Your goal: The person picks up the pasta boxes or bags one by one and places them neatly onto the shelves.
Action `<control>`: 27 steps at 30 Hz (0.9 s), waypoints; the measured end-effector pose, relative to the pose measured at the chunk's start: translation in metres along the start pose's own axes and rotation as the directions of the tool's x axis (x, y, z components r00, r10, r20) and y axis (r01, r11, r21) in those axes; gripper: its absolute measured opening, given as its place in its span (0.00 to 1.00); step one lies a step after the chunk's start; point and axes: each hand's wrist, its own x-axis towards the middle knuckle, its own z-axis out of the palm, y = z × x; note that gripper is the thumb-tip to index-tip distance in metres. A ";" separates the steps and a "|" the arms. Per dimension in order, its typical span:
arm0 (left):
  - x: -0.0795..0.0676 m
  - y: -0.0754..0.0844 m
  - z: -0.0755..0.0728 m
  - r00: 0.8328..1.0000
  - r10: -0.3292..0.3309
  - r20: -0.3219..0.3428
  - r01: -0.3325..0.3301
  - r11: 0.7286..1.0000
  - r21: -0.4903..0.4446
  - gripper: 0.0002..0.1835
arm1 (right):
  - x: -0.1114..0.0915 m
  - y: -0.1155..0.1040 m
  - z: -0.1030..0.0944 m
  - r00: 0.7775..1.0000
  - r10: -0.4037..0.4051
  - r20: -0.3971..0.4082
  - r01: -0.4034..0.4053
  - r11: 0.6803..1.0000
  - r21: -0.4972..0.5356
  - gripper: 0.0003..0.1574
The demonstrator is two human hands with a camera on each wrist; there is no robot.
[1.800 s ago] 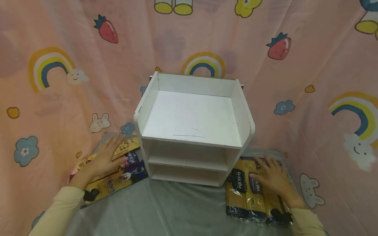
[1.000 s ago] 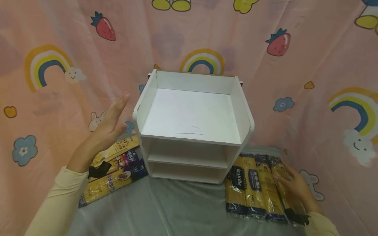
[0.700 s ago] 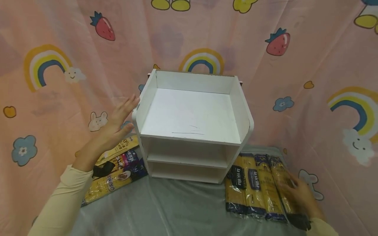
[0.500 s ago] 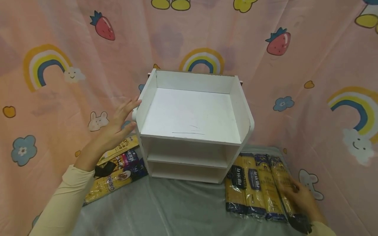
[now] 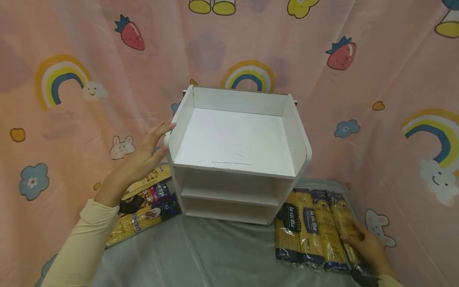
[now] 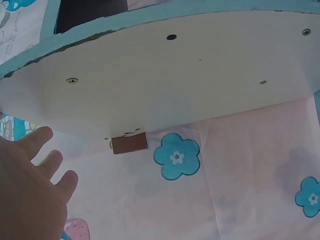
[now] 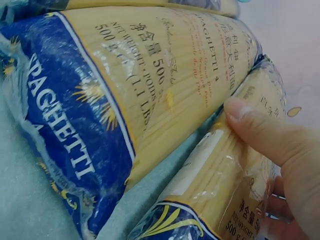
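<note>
A white shelf unit [image 5: 234, 139] stands in the middle, with an open top tray and two compartments below. My left hand [image 5: 141, 157] is at its left side panel, fingers loosely spread and fingertips at the upper edge; whether they touch is unclear. In the left wrist view, that hand [image 6: 32, 185] is beside the pale side panel [image 6: 200, 75]. My right hand [image 5: 369, 245] grips the rightmost spaghetti pack [image 5: 342, 215]. In the right wrist view, the thumb presses on this pack [image 7: 215, 175], with curled fingers on its far side. Another spaghetti pack [image 7: 175, 75] lies alongside.
Several pasta packs lie in a row right of the shelf, including one labelled la sicilia [image 5: 288, 235]. More pasta packs [image 5: 143, 219] lie fanned out at the left, partly under the left forearm. A grey cloth [image 5: 215, 255] covers the table; a patterned pink curtain [image 5: 305, 48] hangs behind.
My left hand has lifted off the left packs and moved to the shelf's side. My right hand has shifted right across the packs and taken hold of the rightmost spaghetti pack.
</note>
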 end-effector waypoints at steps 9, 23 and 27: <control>-0.001 0.000 0.003 1.000 -0.018 -0.009 0.018 1.000 0.003 0.31 | 0.001 0.003 0.003 0.987 -0.037 -0.157 0.039 0.999 0.013 0.65; 0.000 0.000 0.005 1.000 -0.013 -0.017 0.013 1.000 -0.001 0.30 | -0.013 -0.009 0.004 0.930 -0.078 -0.360 0.094 0.995 0.027 0.47; -0.001 0.000 0.005 1.000 -0.010 -0.016 0.010 1.000 -0.003 0.31 | -0.013 -0.017 0.001 0.916 -0.090 -0.390 0.110 0.993 0.031 0.47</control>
